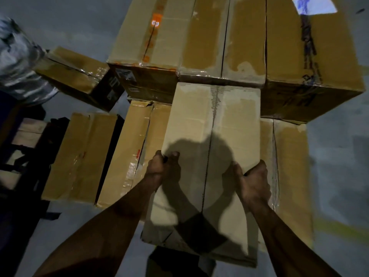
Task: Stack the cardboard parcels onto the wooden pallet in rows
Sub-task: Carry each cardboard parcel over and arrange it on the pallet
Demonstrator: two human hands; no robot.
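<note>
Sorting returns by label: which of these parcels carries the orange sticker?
The back-left parcel of the upper row: an orange sticker sits on its top seam. The others show plain brown tape.

We saw two bare forearms reaching in from the bottom of the view, no sleeves, no gloves, no watch or band at either wrist. The left hand and the right hand were uncovered too, lean, with tendons and veins showing along the forearms.
</note>
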